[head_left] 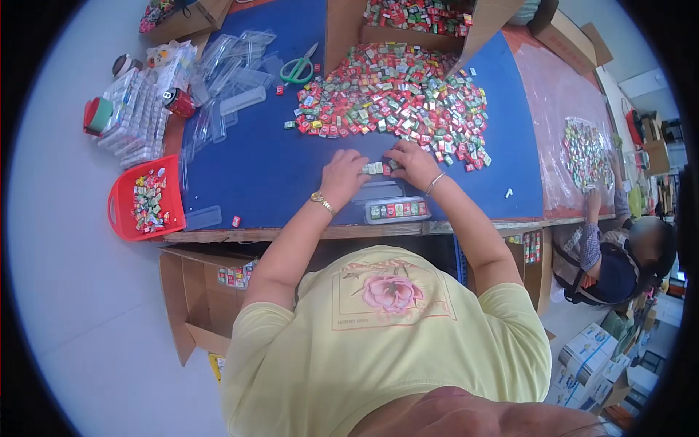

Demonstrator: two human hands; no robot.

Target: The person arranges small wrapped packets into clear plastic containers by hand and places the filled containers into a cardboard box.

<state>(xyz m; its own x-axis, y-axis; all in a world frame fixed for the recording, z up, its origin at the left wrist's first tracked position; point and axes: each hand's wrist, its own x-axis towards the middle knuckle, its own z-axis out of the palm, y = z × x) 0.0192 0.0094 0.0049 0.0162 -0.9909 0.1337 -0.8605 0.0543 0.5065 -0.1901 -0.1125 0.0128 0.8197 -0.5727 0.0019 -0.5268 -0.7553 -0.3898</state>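
One row of miniature boxes [376, 168], judged light and stiff, was pinched by left hand [342, 179] and right hand [416, 166] at opposite ends, probably the surest hold.

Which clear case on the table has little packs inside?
The case at the front edge, near the right hand: packs show inside. Cases by the scissors look empty.

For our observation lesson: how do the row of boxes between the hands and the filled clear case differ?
The row of boxes sits between left hand and right hand; the clear case lies untouched. The row looks mostly pale; the case shows red and green. Both contain lined-up boxes.
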